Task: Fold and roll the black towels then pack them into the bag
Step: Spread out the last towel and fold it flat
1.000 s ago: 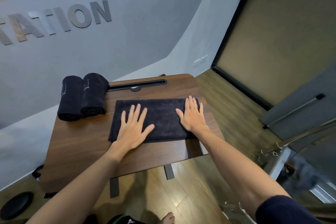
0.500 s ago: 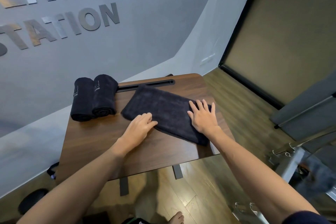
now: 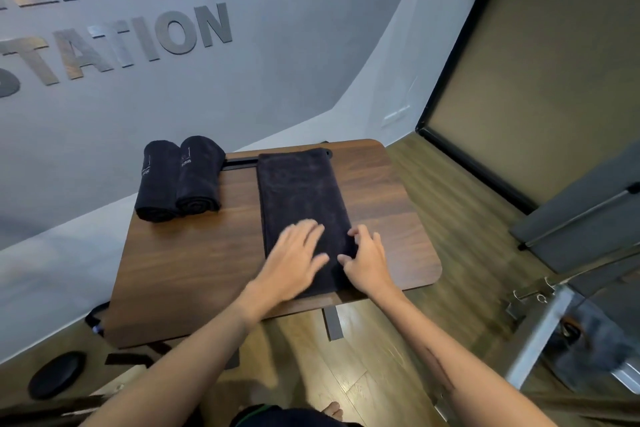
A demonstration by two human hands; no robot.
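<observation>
While the folded towel [image 3: 304,204] lies as a long narrow strip running away from the person across the wooden table [image 3: 194,270], both hands sit at its near end — so I'd say the folding is done and the rolling is about to start. Only one view here, from the head camera, looking down.

Left hand [image 3: 294,260] is laid flat on the towel's near end, fingers a bit spread, though it's motion-blurred so don't hold me to detail. Right hand [image 3: 367,260] is at the towel's near right edge with fingers curled, thumb and forefinger seemingly nipping the edge of the cloth — I can't tell how much fabric it actually has.

Next move, my guess: tuck the near hem over tight and roll it away, keeping both sides even so the roll doesn't cone out.

Left of the strip, at the table's far left corner, two rolled towels [image 3: 180,180] lie touching side by side, spiral ends facing the person. They hang slightly past the table's left edge.

Texture-wise the towels look like soft, plush black terry, matte and a bit fuzzy. Table is dark walnut-look board with rounded corners and a black slot [image 3: 239,163] along its far edge, partly under the strip. No bag that I can pick out.
</observation>
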